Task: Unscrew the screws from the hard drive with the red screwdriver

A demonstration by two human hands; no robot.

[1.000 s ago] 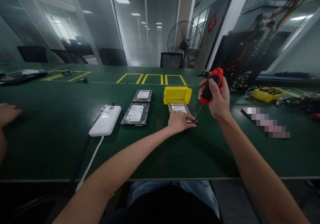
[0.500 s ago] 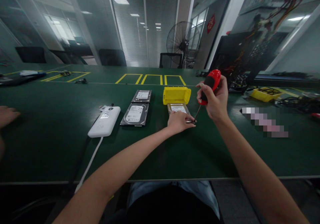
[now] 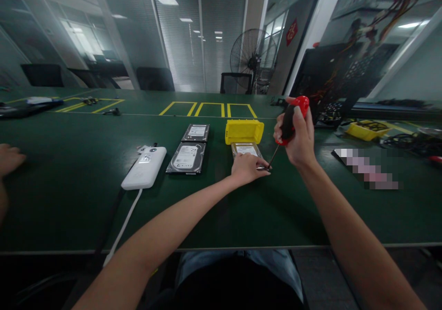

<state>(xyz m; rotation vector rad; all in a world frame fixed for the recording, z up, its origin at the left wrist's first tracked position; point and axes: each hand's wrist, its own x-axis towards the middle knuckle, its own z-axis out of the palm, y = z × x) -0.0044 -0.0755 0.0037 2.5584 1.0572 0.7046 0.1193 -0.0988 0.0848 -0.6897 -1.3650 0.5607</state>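
Note:
My right hand [image 3: 299,137] is wrapped round the red and black handle of a screwdriver [image 3: 289,123]. Its thin shaft slants down and left, with the tip at the near right corner of a hard drive [image 3: 246,149]. My left hand [image 3: 246,168] rests on the near part of that drive, its fingers closed at the same corner beside the tip; the hand hides much of the drive. Just behind the drive stands a yellow plastic case [image 3: 244,132]. Two more hard drives, a far one [image 3: 196,133] and a nearer one [image 3: 187,158], lie to the left, labels up.
A white power bank [image 3: 145,168] with a white cable lies left on the green table [image 3: 221,218]. Another person's hand [image 3: 11,159] is at the left edge. A pixelated flat object [image 3: 366,168], a yellow part [image 3: 368,130] and cables lie right.
My right hand has shifted slightly right and changed its grip on the handle, which has turned a little. My left hand has stayed in place. The other person's hand has moved slightly left.

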